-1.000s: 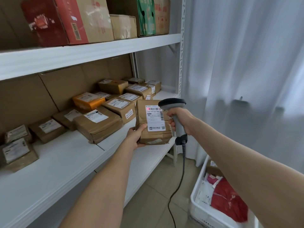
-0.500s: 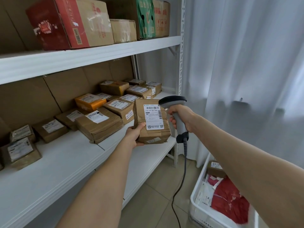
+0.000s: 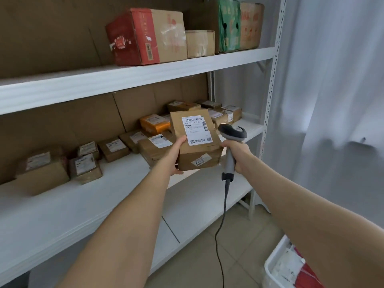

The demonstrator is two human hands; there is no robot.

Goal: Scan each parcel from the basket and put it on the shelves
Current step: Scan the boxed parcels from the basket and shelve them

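- Fingers of our left hand (image 3: 176, 155) curl under the bottom left corner of the brown parcel (image 3: 200, 157), and the thumb lies along its left edge. The hand is clamped on the parcel and carries it upright in the air.
- Our right hand (image 3: 236, 151) is wrapped tight round the grey handle of the scanner (image 3: 232, 132). Its dark head sits just beside the parcel's right edge, at about the height of the white label (image 3: 196, 129).
- We see the label facing us with its barcode at the top, and a smaller white sticker low on the parcel's front.
- The parcel hangs in front of the lower shelf (image 3: 93, 204), over its front edge and apart from the board.
- The scanner's black cable (image 3: 225, 204) drops from the handle toward the tiled floor (image 3: 245, 231).
- Behind the parcel, along the back of the lower shelf, lie many small brown labelled parcels and one orange parcel (image 3: 154, 124).
- On the upper shelf (image 3: 124, 80) we see a red-and-brown carton (image 3: 145, 36) with a small plain box just beside it. A green-faced box (image 3: 229, 23) stands further right.
- In the bottom right corner stands the white basket (image 3: 271, 265), which holds a red bag (image 3: 306, 278) and white packets. Our right forearm crosses over it.
- A pale curtain (image 3: 332, 90) hangs to the right of the shelf's white upright.
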